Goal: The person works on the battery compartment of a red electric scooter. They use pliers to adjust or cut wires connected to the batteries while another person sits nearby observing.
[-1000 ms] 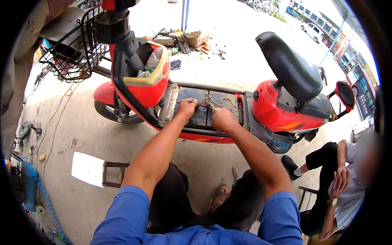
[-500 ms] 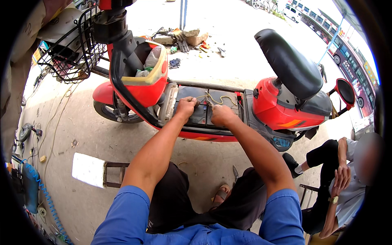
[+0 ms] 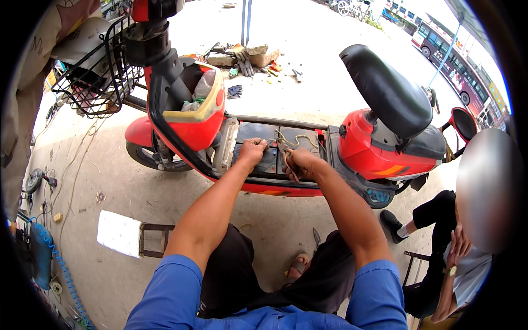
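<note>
A red electric scooter (image 3: 352,144) stands crosswise before me, its floor compartment uncovered with dark battery blocks (image 3: 257,131) inside. Over the left part of the blocks, my left hand (image 3: 252,153) is closed, fingertips pinched; what they hold is too small to make out. Just right of it my right hand (image 3: 306,164) is wrapped round a pair of pliers (image 3: 291,169) with reddish-brown handles. The jaws of the pliers are hard to see against the dark blocks. A thin yellow wire (image 3: 300,137) curls over the blocks beyond my right hand.
A white-topped stool (image 3: 119,234) lies on the concrete floor at left. A person (image 3: 456,242) sits close at right, hands together. The scooter's black seat (image 3: 388,88) is tipped up. Gloves and rubble (image 3: 250,59) lie beyond. A blue coiled hose (image 3: 58,264) hangs at far left.
My right hand has turned and drawn slightly nearer, so the handles of the pliers now show. My left hand stays almost in place. The seated person's head has shifted up and left.
</note>
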{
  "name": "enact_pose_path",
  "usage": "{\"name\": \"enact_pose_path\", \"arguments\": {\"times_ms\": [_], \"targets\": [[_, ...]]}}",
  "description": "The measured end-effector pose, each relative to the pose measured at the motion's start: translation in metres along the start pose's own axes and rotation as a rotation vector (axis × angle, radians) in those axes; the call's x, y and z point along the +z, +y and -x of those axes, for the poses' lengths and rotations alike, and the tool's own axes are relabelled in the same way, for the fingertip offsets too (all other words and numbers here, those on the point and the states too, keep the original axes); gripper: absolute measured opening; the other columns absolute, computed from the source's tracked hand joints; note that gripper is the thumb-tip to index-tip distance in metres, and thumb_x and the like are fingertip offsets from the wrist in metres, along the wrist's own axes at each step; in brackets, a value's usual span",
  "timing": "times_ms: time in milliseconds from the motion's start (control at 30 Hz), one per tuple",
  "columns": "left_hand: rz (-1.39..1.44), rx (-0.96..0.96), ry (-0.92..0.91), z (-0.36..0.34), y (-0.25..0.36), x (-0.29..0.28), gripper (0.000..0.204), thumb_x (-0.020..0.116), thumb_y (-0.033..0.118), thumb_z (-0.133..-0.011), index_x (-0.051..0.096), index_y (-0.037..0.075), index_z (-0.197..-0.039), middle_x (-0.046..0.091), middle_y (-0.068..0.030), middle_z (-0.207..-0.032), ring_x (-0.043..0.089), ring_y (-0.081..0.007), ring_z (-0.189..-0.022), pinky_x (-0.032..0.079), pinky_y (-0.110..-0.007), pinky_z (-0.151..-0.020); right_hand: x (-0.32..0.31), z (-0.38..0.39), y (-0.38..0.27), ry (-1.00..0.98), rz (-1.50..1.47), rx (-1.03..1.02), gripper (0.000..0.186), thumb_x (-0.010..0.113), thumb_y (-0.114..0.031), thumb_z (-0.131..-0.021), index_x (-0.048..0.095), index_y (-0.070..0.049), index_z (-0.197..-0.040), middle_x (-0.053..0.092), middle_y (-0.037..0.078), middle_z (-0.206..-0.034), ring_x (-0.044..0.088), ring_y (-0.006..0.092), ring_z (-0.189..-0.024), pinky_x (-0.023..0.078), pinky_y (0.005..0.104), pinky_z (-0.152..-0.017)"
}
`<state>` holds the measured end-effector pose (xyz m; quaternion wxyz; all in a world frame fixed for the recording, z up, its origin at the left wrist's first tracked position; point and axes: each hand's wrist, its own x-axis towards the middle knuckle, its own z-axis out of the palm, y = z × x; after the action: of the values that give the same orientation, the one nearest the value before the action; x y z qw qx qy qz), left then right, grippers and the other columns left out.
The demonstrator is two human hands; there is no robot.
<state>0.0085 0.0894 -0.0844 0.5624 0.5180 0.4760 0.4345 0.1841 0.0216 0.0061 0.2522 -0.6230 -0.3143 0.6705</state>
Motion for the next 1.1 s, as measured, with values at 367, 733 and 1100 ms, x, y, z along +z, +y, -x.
{"name": "enact_pose_path", "arguments": {"times_ms": [367, 733, 1100], "targets": [[0.047, 0.030, -0.011, 0.005, 0.014, -0.002, 0.023, 0.060, 0.018, -0.094, 0.071, 0.000, -0.085, 0.066, -0.0019, -0.076, 0.055, -0.0088, -0.070, 0.044, -0.028, -0.066, 0.002, 0.028, 0.003, 0.035, 0.062, -0.139, 0.014, 0.047, 0.007, -0.076, 0.050, 0.002, -0.088, 0.056, 0.014, -0.077, 0.055, 0.0203, -0.052, 0.049, 0.0358, -0.041], [0.218, 0.250, 0.015, 0.046, 0.106, -0.005, 0.026, 0.051, 0.018, -0.099, 0.067, 0.001, -0.086, 0.068, -0.0065, -0.084, 0.059, -0.0120, -0.069, 0.048, -0.026, -0.065, -0.017, 0.111, 0.010, -0.137, 0.367, -0.267, 0.034, 0.051, 0.006, -0.072, 0.056, 0.006, -0.106, 0.064, 0.016, -0.088, 0.068, 0.0241, -0.076, 0.059, 0.0336, -0.070], [-0.138, -0.084, -0.869, 0.077, 0.111, -0.009, 0.025, 0.059, 0.022, -0.095, 0.070, 0.001, -0.089, 0.070, -0.0050, -0.082, 0.062, -0.0113, -0.073, 0.050, -0.028, -0.069, -0.079, 0.169, 0.075, -0.057, -0.108, -0.345, 0.050, 0.047, 0.007, -0.064, 0.054, 0.009, -0.114, 0.066, 0.021, -0.102, 0.069, 0.0298, -0.088, 0.059, 0.0412, -0.082]]}}
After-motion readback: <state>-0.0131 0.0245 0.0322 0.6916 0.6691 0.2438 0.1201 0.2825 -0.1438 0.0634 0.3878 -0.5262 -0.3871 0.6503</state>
